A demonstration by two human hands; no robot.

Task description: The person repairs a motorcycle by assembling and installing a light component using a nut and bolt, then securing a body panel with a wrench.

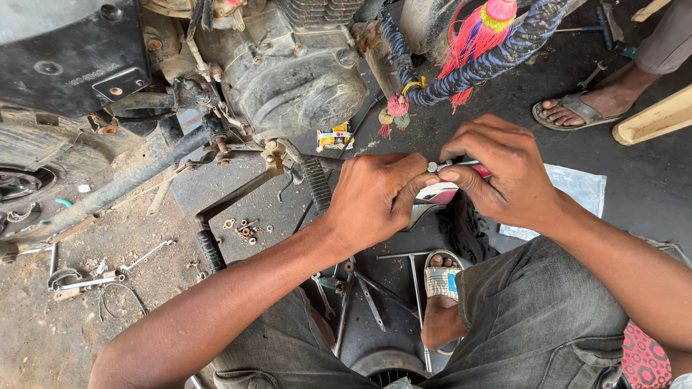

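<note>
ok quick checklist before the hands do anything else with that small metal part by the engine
1. Both hands on the part: ok. The left hand and right hand pinch the small metal part between fingertips.
2. Part seen clearly: cannot tell; fingers hide most of it.
3. Loose nuts and washers kept together: ok, in a cluster on the ground by the kick lever.
4. Spanners near: ok, on the ground between the knees.
5. Working room: not ok, another person's sandalled foot stands close by.
</note>
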